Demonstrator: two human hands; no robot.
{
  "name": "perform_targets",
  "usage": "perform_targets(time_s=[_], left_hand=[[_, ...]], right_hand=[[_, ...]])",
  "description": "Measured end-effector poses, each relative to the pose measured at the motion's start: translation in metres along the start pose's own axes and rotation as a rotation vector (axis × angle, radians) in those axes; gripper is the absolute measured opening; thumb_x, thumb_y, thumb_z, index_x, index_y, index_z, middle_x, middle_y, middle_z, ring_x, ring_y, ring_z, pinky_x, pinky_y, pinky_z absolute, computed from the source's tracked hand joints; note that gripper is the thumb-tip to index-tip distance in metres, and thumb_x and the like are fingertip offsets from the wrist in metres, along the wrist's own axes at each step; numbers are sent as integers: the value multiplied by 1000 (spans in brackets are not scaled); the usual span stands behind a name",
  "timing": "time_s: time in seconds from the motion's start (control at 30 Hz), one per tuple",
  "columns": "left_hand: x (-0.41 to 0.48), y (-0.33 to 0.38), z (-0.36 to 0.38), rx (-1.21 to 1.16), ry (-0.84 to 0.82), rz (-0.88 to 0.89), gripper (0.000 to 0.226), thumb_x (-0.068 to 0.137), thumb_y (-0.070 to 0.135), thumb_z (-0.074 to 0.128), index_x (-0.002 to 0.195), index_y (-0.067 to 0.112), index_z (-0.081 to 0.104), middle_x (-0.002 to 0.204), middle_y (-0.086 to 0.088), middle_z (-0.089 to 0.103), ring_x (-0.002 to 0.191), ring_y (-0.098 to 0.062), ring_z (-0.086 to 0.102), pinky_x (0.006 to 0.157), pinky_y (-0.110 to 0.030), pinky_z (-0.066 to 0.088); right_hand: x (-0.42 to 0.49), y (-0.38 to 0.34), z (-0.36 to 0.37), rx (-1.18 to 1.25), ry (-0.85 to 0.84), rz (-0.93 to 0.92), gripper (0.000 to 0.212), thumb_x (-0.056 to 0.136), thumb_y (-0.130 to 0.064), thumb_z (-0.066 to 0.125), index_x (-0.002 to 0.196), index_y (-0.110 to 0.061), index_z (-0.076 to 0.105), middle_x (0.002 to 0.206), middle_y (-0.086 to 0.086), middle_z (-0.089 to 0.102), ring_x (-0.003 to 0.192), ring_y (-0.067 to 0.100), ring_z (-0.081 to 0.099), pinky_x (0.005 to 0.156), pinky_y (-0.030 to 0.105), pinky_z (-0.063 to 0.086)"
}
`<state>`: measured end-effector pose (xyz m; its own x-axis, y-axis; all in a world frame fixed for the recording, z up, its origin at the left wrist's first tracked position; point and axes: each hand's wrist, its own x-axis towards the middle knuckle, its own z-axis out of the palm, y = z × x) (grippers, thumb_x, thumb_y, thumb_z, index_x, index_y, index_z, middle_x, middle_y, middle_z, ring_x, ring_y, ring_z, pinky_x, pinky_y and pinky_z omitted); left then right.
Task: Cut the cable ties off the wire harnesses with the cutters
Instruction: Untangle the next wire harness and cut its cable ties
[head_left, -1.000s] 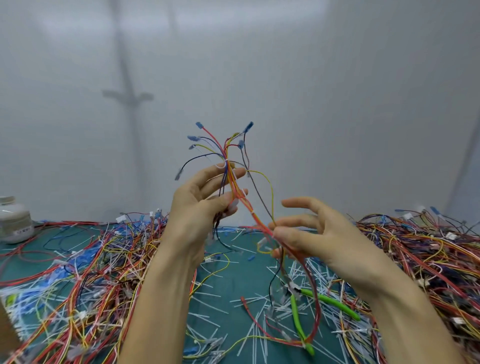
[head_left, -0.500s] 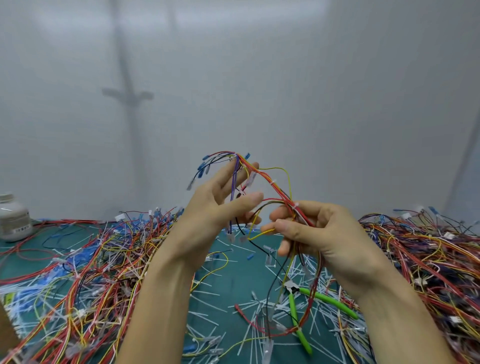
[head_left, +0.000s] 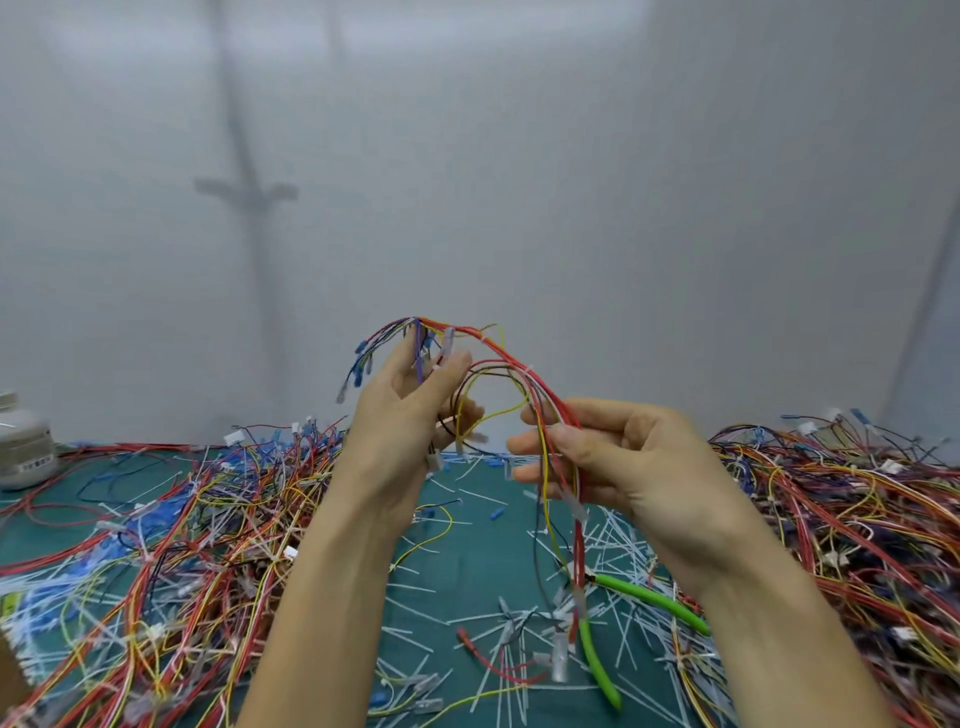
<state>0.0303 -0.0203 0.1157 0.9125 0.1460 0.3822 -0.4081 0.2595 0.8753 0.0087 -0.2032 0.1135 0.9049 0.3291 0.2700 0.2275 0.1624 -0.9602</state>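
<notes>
Wire harness (head_left: 527, 371): thin wires, smooth plastic insulation, slight gloss. Blue end sleeves (head_left: 359, 347): plastic; blur hides finish. Cutters (head_left: 647, 596): handles coated bright green, glossy plastic or rubber. Cut tie offcuts (head_left: 621, 543): pale, smooth plastic strips. Mat (head_left: 467, 566): teal, matt, even. Jar (head_left: 26, 447): white plastic, dull sheen. Wall (head_left: 571, 182): plain, matt.

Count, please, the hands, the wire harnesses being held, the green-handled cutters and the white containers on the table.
Hands: 2, the left hand and the right hand
Held wire harness: 1, gripped by both hands
Green-handled cutters: 1, lying on the table
White container: 1
Total: 5
</notes>
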Motion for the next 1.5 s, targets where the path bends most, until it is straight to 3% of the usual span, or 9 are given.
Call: perform_targets(time_s=[0.1,0.2,0.4,0.57,0.67,0.93,1.1,1.27,1.5], left_hand=[[-3,0,6,51,-91,17,40,75,45,77,109,29,64,82,11,68,71,-15,63,77,-33,58],[-4,-3,10,106,-152,14,72,65,28,84,121,7,45,78,-6,62,74,-22,63,75,-38,57],[-1,0,10,-107,25,-55,49,61,11,80,100,5,52,62,0,61,52,-12,60,50,-21,50],[3,1,2,-318,185,-89,44,62,10,75,101,4,55,64,-1,62,48,-8,60,56,-22,44],[2,3,2,-414,195,-132,5,67,8,72,68,8,68,59,-1,65,50,-8,61,55,-18,49],[1,14,3,-683,285,-200,17,82,7,69,65,8,65,58,-1,66,49,-7,63,56,-16,56],[-1,20,4,-781,323,-199,10,81,8,70,74,7,64,61,-3,68,52,-8,65,61,-19,59],[1,19,-2,-889,359,-221,16,83,8,70,68,6,63,62,-3,68,57,-9,65,60,-20,59],[2,15,-3,-817,341,-290,33,79,9,74,46,7,69,67,-4,70,59,-9,69,61,-22,59]], right_hand=[[1,2,10,26,66,-12,16,94,-3,57,99,-11,71,89,9,78,78,24,76,68,32,62],[0,3,21,-10,44,-33,19,95,-5,57,103,-15,71,89,4,78,79,22,76,65,26,61],[-3,0,20,-118,-127,60,14,95,-17,60,104,-13,70,94,6,78,81,20,76,70,22,59],[-5,1,15,-222,-220,139,23,88,-4,68,106,-18,65,94,2,78,88,18,75,75,23,57],[-4,2,16,-203,-135,120,25,87,6,66,103,-13,65,89,6,78,81,18,75,68,22,58],[-6,-7,16,-158,-61,-8,21,83,-2,72,102,-9,71,89,7,78,76,22,75,69,27,60],[-10,-7,18,-334,-187,62,20,84,-5,74,102,-13,72,94,14,76,81,27,76,87,54,53],[-6,-3,23,-101,-26,-5,23,83,0,71,106,-4,70,86,15,76,66,30,74,62,29,60],[2,-2,21,342,137,-7,31,68,-11,70,99,-7,69,85,14,76,63,22,74,55,27,60]])
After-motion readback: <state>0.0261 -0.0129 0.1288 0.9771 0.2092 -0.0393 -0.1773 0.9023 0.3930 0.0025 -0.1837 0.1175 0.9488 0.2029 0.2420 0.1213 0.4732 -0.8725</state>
